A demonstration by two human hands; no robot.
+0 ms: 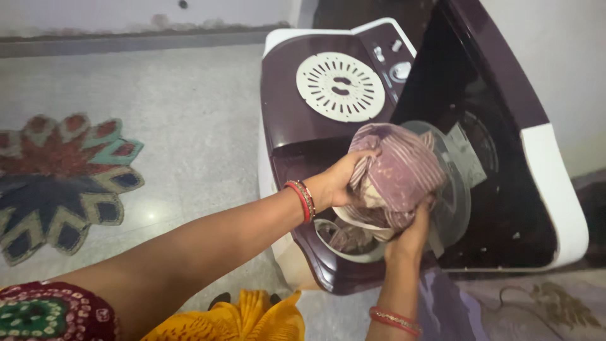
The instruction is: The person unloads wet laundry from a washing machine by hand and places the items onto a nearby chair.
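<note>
Both hands grip one bundled striped cloth (398, 173) directly above the washing machine's (303, 107) round spinner opening (353, 243). Left hand (344, 180) closed on its upper side; right hand (413, 230) closed beneath. Judged soft, damp, fairly heavy; best supported from below.

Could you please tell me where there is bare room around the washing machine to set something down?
Bare grey floor lies between the flower floor pattern and the washing machine. The spinner opening is crowded by both hands gripping the striped cloth.
</note>
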